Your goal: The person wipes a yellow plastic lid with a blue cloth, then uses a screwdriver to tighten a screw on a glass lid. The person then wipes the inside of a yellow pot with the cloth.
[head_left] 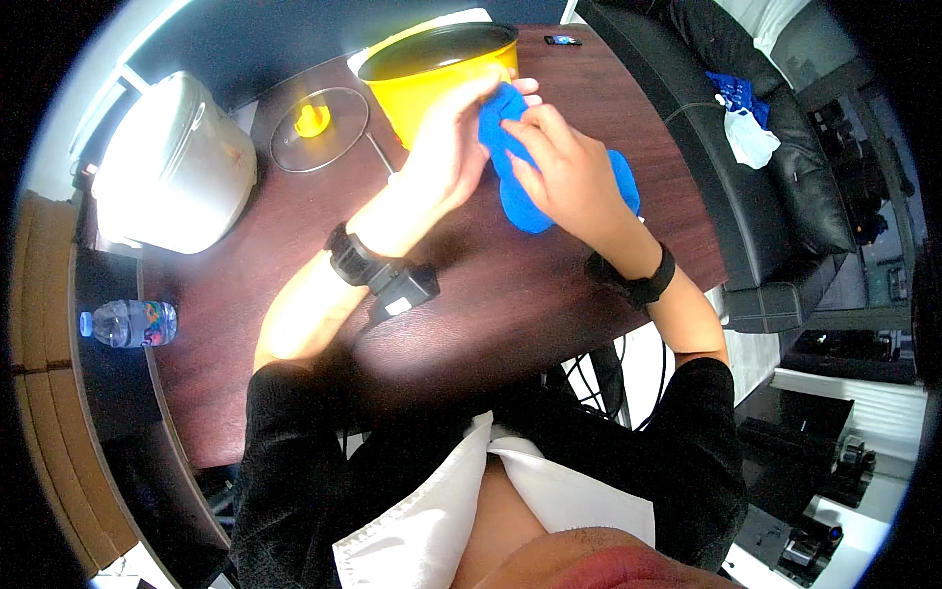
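Observation:
A bright blue cloth (pixel 527 203) hangs between my two hands above the table, in front of a yellow pot. My left hand (pixel 449 147) holds its upper end, the thumb side up and the fingertips partly hidden behind the fabric. My right hand (pixel 572 177) grips the cloth from the right with bent fingers. Part of the fabric shows past the right hand's outer side. The yellow pot (pixel 394 101) has a dark inside and stands just beyond my left hand.
A glass lid with a yellow knob (pixel 312 121) lies left of the pot. Farther left stands a white lidded cooker (pixel 177 162). A water bottle (pixel 132 324) is at the left edge. A phone (pixel 563 40) lies at the far right, beside a black sofa (pixel 731 187).

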### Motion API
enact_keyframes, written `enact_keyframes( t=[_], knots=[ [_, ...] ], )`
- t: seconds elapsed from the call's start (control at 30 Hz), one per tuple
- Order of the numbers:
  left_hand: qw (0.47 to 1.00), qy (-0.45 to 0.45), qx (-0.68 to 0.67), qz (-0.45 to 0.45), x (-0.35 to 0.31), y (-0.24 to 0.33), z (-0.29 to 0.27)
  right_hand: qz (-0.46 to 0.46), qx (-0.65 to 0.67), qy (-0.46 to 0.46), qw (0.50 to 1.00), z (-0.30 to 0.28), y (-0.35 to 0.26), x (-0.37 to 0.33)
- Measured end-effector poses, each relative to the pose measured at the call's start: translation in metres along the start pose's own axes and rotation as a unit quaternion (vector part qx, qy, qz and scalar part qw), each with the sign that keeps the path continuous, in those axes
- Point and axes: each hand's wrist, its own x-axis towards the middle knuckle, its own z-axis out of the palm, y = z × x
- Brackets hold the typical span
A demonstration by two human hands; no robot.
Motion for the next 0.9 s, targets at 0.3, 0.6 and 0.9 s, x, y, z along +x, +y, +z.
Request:
enact_keyframes(
  t=[0.3,0.6,0.9],
  knots=[
    [0.999,0.048,-0.014,0.015,-0.007,0.002,0.005,0.030,0.003,0.028,0.999,0.004,-0.012,0.011],
    [0.995,0.077,0.070,-0.009,-0.026,-0.002,0.031,0.063,-0.061,0.138,0.987,0.000,-0.010,0.058],
    [1.000,0.025,0.014,0.003,-0.013,0.022,0.013,0.031,-0.026,0.003,0.999,0.003,-0.030,0.026]
  ],
)
